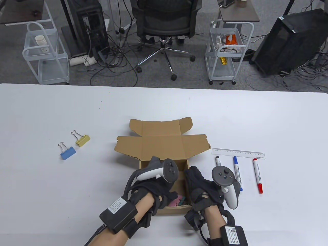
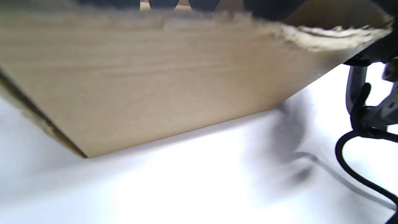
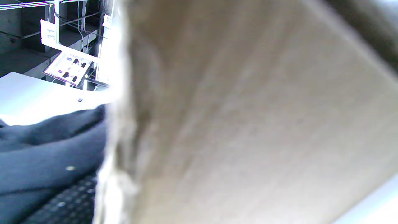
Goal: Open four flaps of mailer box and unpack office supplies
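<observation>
The brown mailer box (image 1: 161, 147) stands mid-table with its flaps folded open. My left hand (image 1: 164, 193) reaches over the near wall into the box, above pink and teal items (image 1: 176, 202); its fingertips are hidden, so any grip is unclear. In the left wrist view the box's near wall (image 2: 155, 87) fills the frame, with dark fingertips (image 2: 267, 7) over its top edge. My right hand (image 1: 196, 180) grips the box's right wall from above. The right wrist view shows that cardboard wall (image 3: 248, 124) up close, with dark glove fabric (image 3: 46, 146) beside it.
A blue binder clip (image 1: 68, 153) and a yellow one (image 1: 82, 140) lie to the left of the box. To its right lie a clear ruler (image 1: 237, 153) and three markers, black (image 1: 218, 161), blue (image 1: 237, 173) and red (image 1: 257, 175).
</observation>
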